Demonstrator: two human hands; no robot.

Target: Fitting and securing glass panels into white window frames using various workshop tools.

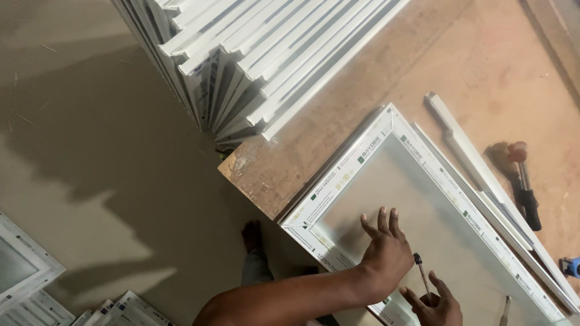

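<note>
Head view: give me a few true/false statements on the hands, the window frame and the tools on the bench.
1. The left hand lies flat on the glass of the white window frame. True.
2. The right hand holds a hammer. False: it holds a thin dark-tipped tool, like a small screwdriver or pen.
3. The frame lies on a brown workbench. True.
4. The red-capped, black-handled tool lies on the glass. False: it lies on the bench, beyond the loose white strips beside the frame.
5. A bundle of white profiles rests at the bench's far corner. True.
</note>
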